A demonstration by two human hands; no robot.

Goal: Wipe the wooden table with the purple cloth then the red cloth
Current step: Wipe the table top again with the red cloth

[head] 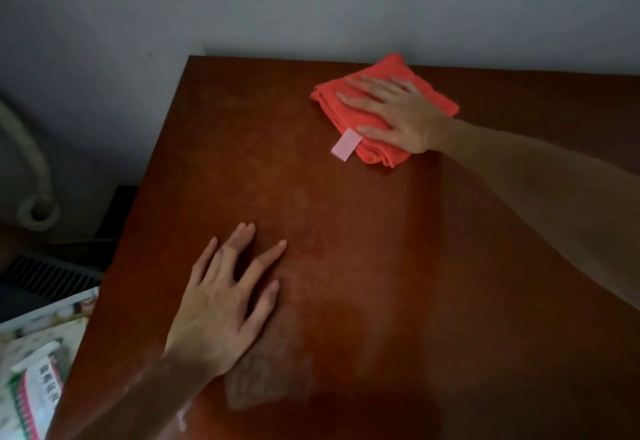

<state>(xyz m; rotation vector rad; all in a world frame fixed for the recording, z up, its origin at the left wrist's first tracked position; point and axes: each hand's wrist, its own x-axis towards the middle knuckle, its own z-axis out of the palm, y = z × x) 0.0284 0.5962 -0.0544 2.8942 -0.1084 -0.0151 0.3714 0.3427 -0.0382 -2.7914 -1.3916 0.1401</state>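
A folded red cloth [346, 93] with a pale pink label lies near the far edge of the dark wooden table [346, 231]. My right hand [394, 110] rests flat on top of this cloth, fingers spread and pointing left. My left hand [225, 297] lies flat on the bare wood near the table's left front, fingers apart, holding nothing. The purple cloth is not in view.
A grey wall runs right behind the table's far edge. Left of the table, lower down, a pale hose [31, 169] curls, with a dark vent grille [45, 277] and printed bags [34, 380] below. The table's left edge runs diagonally.
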